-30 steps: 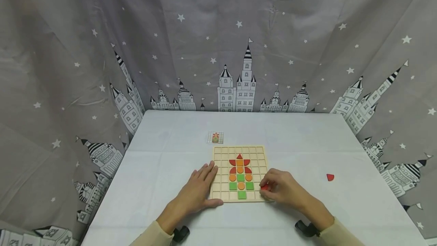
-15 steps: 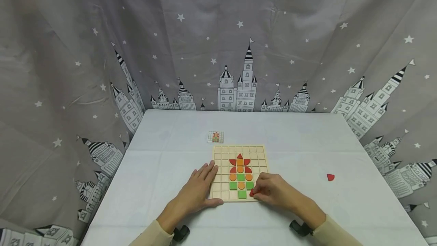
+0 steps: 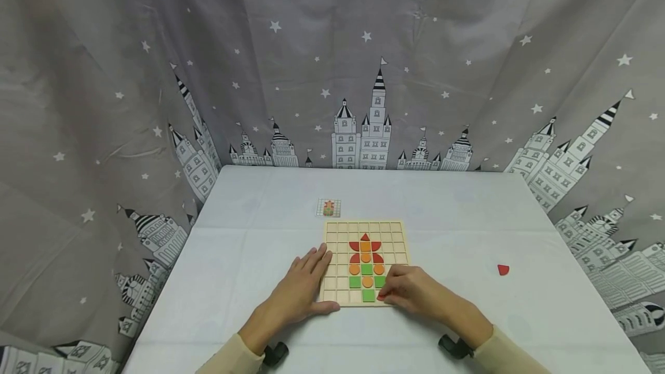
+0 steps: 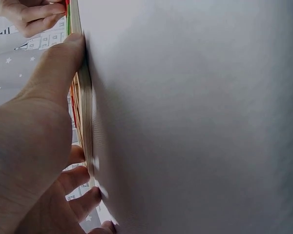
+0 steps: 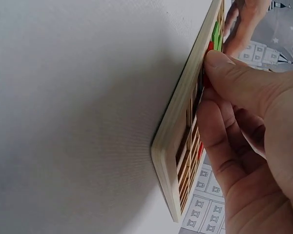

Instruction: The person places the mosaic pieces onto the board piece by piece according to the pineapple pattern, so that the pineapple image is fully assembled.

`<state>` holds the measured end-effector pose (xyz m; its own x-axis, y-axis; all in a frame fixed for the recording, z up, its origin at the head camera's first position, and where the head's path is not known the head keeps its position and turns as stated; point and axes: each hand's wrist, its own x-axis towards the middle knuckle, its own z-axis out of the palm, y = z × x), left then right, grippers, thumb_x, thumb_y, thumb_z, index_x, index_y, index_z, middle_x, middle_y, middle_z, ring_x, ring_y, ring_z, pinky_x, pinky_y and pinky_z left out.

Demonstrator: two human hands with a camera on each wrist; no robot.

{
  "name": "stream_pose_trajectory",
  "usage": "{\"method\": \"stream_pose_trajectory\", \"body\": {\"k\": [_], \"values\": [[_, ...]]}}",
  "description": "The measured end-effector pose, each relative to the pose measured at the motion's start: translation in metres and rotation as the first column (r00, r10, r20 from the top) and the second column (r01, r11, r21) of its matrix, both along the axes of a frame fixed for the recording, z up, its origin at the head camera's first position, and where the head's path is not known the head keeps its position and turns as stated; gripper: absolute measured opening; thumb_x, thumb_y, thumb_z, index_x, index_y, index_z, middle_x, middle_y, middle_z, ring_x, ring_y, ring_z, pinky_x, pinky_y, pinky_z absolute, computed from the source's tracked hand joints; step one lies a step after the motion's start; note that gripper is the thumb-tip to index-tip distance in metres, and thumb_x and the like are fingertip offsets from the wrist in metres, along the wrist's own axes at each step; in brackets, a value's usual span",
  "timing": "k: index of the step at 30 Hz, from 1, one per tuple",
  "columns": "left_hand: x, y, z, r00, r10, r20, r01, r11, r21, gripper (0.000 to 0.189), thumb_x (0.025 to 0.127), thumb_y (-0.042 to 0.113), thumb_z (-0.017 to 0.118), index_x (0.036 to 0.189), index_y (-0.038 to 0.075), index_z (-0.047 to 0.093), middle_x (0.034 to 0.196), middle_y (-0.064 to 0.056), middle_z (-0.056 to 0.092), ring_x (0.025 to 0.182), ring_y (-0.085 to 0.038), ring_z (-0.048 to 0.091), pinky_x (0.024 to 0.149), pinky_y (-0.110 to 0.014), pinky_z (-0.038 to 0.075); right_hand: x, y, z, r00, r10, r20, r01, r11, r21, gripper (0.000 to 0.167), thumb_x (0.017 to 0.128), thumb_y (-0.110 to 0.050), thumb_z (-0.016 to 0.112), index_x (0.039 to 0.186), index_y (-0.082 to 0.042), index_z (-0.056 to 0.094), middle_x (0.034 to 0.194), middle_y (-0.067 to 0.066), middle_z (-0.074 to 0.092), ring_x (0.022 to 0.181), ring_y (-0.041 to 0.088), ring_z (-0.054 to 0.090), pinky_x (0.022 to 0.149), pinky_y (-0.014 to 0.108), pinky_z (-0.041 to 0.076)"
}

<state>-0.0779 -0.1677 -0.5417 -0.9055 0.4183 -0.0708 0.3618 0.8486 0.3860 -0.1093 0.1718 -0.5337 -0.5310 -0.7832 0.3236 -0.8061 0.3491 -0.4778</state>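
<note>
A wooden grid board (image 3: 337, 299) lies flat on the white table, with red, orange and green pieces set in its middle columns. My right hand (image 3: 418, 292) pinches a red piece (image 3: 381, 297) at the front row, just right of the lowest green square (image 3: 368, 295). In the right wrist view thumb and fingers cover most of that red piece (image 5: 209, 47), so its shape is hidden. My left hand (image 3: 298, 288) rests on the board's left edge, fingers extended and thumb by the front corner. Along the board's side, the left wrist view shows the thumb (image 4: 56, 66).
A small pattern card (image 3: 329, 208) with a coloured figure on a grid lies behind the board. One red quarter-circle piece (image 3: 503, 270) lies apart on the table (image 3: 452, 212) to the right. A grey curtain (image 3: 322, 45) printed with castles and stars hangs behind.
My right hand has carried the red piece leftward from the board's right edge to beside the lowest green square, and lowered it there. The left hand has stayed in place.
</note>
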Motion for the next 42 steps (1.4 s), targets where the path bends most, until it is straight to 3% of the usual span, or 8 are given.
{"method": "stream_pose_trajectory", "body": {"k": [9,19,30,35,42], "values": [[0.000,0.001,0.000,1.000,0.001,0.003,-0.001,1.000,-0.007,0.121,0.095,0.070,0.090,0.181,0.002,0.038,0.192,-0.020,0.032,0.178,-0.047,0.035,0.138,-0.074,0.039,-0.004,0.002,0.000,1.000,0.018,-0.012,-0.018,0.998,0.053,0.015,0.097,-0.004,0.094,0.106,-0.015,0.091,0.106,-0.003,0.077,0.098,0.003,0.072,0.088,0.018,0.065],[0.001,0.001,0.001,1.000,-0.002,0.012,0.002,1.000,0.001,0.120,0.095,0.068,0.090,0.181,0.001,0.038,0.192,-0.021,0.032,0.178,-0.047,0.035,0.138,-0.075,0.039,-0.003,-0.003,-0.001,0.997,0.001,-0.083,0.005,0.998,0.064,0.018,0.092,-0.003,0.098,0.105,-0.014,0.093,0.104,-0.004,0.076,0.094,0.003,0.071,0.085,0.015,0.063],[0.001,0.001,0.003,1.000,-0.006,0.013,0.006,1.000,0.007,0.120,0.095,0.067,0.091,0.181,0.001,0.038,0.192,-0.022,0.032,0.178,-0.048,0.035,0.138,-0.075,0.038,-0.002,-0.001,-0.002,0.999,-0.005,-0.032,0.007,0.999,0.050,0.019,0.094,-0.003,0.096,0.110,-0.014,0.094,0.101,-0.005,0.076,0.092,-0.001,0.067,0.081,0.012,0.060],[0.002,0.001,0.003,1.000,-0.005,0.017,0.005,1.000,0.012,0.120,0.096,0.066,0.091,0.181,0.001,0.038,0.192,-0.021,0.031,0.178,-0.047,0.034,0.139,-0.074,0.038,0.000,0.002,-0.002,1.000,-0.008,-0.020,0.008,1.000,0.000,0.019,0.095,-0.001,0.095,0.109,-0.014,0.094,0.103,-0.004,0.077,0.092,0.000,0.068,0.081,0.011,0.060],[0.002,-0.001,0.003,1.000,-0.003,0.011,0.003,1.000,0.016,0.120,0.095,0.067,0.091,0.181,0.001,0.038,0.192,-0.021,0.032,0.178,-0.047,0.034,0.139,-0.074,0.038,0.001,0.020,0.005,0.993,-0.116,0.009,0.116,0.993,-0.036,0.016,0.095,0.000,0.094,0.104,-0.014,0.091,0.103,-0.004,0.078,0.090,0.001,0.069,0.078,0.015,0.062]]}}
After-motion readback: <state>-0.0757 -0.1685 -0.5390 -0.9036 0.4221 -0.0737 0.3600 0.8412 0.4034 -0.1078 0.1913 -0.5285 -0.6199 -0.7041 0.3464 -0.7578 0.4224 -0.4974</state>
